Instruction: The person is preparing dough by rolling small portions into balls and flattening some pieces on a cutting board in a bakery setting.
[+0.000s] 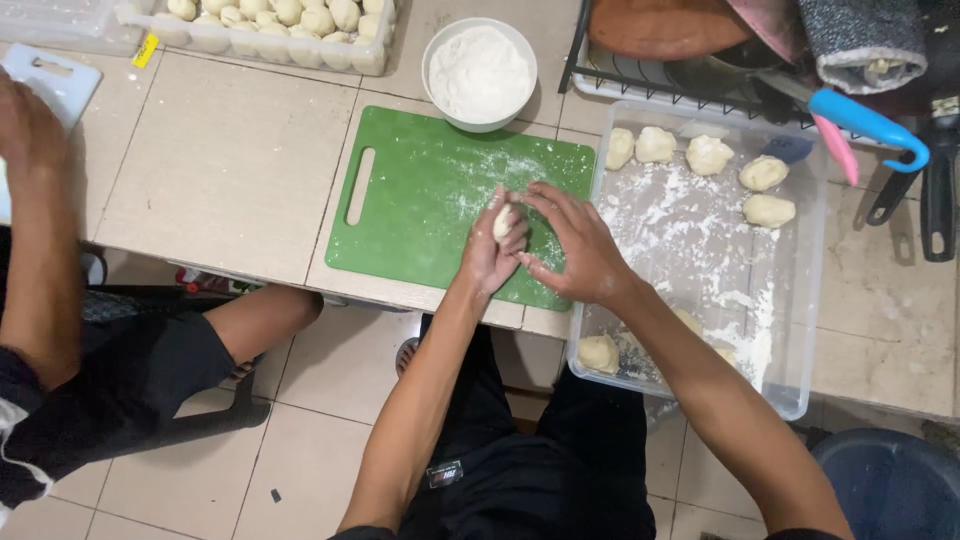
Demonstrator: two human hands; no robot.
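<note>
1. A cutting board (420,205) is laid at the centre of the frame, on the counter (225,170), with its lower edge at the counter's front edge.
2. A bowl of flour (479,73) is set just above the board, touching its upper edge.
3. A dough piece (503,222) is held between the left hand (490,250) and the right hand (580,250), over the board's right part.
4. A plastic tub (800,300) is placed right of the board; dough balls (706,154) are lined along its upper end, and another lies in its lower left corner.
5. A tray of dough balls (290,25) is found at the upper left of the frame.
6. A dish rack (700,60) is seen at the upper right, above the tub.
7. Another person's arm (35,230) is seen at the left edge.
</note>
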